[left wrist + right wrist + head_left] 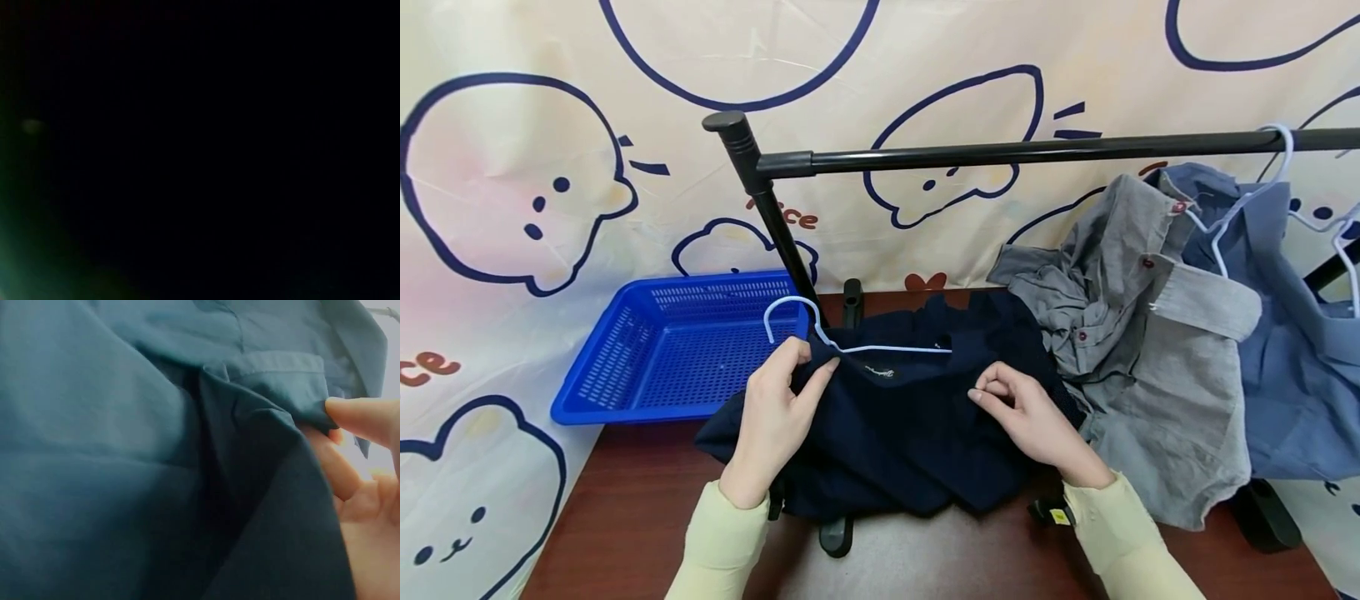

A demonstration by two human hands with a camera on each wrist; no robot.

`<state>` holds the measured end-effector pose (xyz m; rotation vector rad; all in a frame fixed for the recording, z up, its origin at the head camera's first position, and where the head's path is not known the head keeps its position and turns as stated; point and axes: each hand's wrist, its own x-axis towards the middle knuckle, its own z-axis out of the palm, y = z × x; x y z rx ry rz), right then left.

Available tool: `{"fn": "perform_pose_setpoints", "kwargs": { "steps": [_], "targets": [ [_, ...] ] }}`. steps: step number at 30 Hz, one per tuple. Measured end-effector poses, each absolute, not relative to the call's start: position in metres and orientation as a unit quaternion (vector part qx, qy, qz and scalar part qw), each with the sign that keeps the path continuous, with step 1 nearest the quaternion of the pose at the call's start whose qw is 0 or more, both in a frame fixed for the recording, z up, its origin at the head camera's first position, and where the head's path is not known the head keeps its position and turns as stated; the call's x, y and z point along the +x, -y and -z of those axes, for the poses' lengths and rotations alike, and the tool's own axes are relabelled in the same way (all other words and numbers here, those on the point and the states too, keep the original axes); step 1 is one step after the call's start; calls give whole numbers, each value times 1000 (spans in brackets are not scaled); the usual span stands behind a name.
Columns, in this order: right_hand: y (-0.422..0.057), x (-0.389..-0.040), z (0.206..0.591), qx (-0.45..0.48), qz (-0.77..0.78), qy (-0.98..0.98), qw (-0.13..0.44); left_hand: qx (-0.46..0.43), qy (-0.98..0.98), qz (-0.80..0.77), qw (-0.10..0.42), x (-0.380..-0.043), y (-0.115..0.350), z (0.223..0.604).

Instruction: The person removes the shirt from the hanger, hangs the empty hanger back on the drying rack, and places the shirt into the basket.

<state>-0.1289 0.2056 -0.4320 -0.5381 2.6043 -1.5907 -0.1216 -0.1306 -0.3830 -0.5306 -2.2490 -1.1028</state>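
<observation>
A dark navy shirt [910, 450] with a small pale neck label lies bunched over the table. In its neck opening sits a pale blue hanger [895, 348], its hook standing up at the left and part of its bar hidden by cloth. My left hand [775, 421] pinches the shirt at the left of the neckline, thumb and finger close below the hanger's hook. On the other side, my right hand [1030, 412] pinches the shirt between thumb and fingers. A fold of shirt cloth [281, 394] shows between those fingertips in the right wrist view. The left wrist view is almost black.
A blue plastic basket [677, 358] stands at the left on the brown table [625, 500]. Above the shirt runs a black rack rail [1000, 154], its post leaning down behind the hanger. A grey shirt [1172, 392] and a blue shirt [1292, 358] hang at the right.
</observation>
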Motion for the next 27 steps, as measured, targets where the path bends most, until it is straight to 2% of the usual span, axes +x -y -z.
{"fn": "perform_pose_setpoints", "kwargs": {
  "steps": [8,11,13,16,19,21,23,27],
  "targets": [
    [-196,-126,440,-191,527,-826,64,-207,845,405,282,-122,129,382],
    [-198,-127,436,-191,513,-836,52,-206,846,411,272,-122,131,382],
    [-202,-128,432,-192,505,-841,19,-206,847,415,262,-122,132,381],
    [-211,-131,422,-178,512,-838,-59,-207,849,418,248,-120,132,380],
    [-216,-134,410,-128,526,-831,-131,-207,854,406,249,-119,132,379],
    [-214,-135,402,-86,509,-844,-148,-212,857,394,255,-118,130,380],
    [-210,-137,397,-49,468,-872,-133,-219,859,383,261,-118,128,381],
    [-200,-140,394,-27,406,-912,-53,-238,854,374,274,-118,124,384]
  ]
}}
